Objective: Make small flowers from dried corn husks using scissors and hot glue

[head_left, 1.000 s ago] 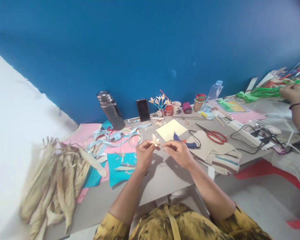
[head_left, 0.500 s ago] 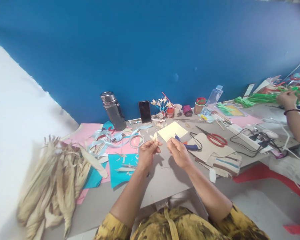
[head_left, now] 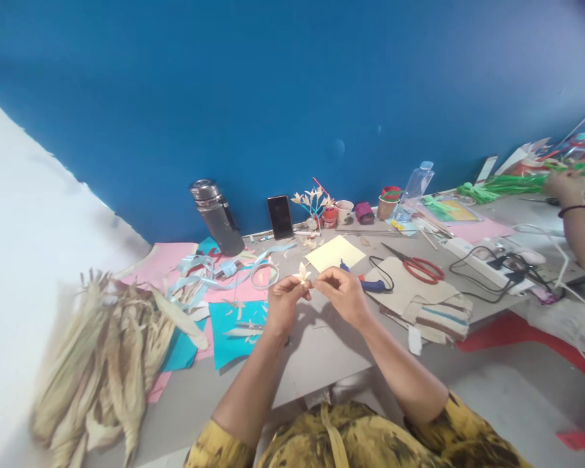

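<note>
A small pale husk flower (head_left: 302, 273) stands up from the pinched fingers of my left hand (head_left: 286, 300), over the grey table. My right hand (head_left: 344, 296) is closed close beside it, its fingertips near the flower's base; what they hold, if anything, is too small to make out. Behind my hands lies a yellow paper (head_left: 335, 253). A blue glue gun (head_left: 373, 285) rests just right of my right hand. Similar pale flowers on blue stems (head_left: 314, 203) stand at the back near the wall.
Dried corn husks (head_left: 112, 364) hang over the left edge. A grey flask (head_left: 218, 220), phone (head_left: 279, 218), blue sheet (head_left: 224, 344), red-handled scissors (head_left: 423, 270), cloth (head_left: 441, 315) and power strip (head_left: 482, 265) lie about. Another person's hand (head_left: 568, 185) holds green strands at right.
My right hand has moved left, closing the gap to the flower and my left hand. The view has shifted slightly.
</note>
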A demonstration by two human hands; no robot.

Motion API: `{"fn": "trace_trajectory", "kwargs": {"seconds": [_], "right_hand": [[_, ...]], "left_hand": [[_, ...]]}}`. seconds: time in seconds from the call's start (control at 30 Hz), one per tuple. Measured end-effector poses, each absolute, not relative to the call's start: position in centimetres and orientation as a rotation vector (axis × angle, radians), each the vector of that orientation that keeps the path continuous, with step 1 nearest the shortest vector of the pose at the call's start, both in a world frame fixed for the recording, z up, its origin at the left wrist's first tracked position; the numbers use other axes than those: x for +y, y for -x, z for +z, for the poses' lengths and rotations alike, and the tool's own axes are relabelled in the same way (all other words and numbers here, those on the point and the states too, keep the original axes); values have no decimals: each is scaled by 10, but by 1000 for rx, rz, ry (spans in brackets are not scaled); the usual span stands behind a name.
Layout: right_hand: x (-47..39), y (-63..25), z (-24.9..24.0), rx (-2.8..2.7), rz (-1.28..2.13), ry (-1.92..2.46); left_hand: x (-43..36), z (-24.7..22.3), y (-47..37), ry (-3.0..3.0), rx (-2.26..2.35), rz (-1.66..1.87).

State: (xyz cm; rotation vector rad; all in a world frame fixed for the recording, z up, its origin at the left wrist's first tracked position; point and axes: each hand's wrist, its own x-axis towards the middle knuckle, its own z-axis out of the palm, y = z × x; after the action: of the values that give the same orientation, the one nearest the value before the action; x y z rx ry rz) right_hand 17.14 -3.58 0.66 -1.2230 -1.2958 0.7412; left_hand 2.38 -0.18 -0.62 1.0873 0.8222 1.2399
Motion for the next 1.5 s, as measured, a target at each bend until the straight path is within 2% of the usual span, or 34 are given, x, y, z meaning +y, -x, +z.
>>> {"fn": "trace_trajectory", "kwargs": {"seconds": [0.33, 0.67, 0.87, 1.07, 1.3, 1.5], "right_hand": [[-39, -183, 5, -1335, 731, 1204], [-37, -177, 10, -1401, 668, 1121], [-38, -169, 12, -1402, 535, 1177], [-42, -181, 14, -1131, 751, 1103], [-68, -182, 16, -1412, 874, 1095], [-76, -182, 16, -1512, 776, 1191]], "left_hand": [[-8, 0, -28, -1289, 1012, 1304], [-7, 1, -27, -1236, 952, 1235], [-5, -5, -30, -1024, 753, 1156], [1, -9, -27, -909, 678, 1244], [0, -7, -24, -1068, 725, 1276], [-3, -1, -23, -1186, 830, 1309]]}}
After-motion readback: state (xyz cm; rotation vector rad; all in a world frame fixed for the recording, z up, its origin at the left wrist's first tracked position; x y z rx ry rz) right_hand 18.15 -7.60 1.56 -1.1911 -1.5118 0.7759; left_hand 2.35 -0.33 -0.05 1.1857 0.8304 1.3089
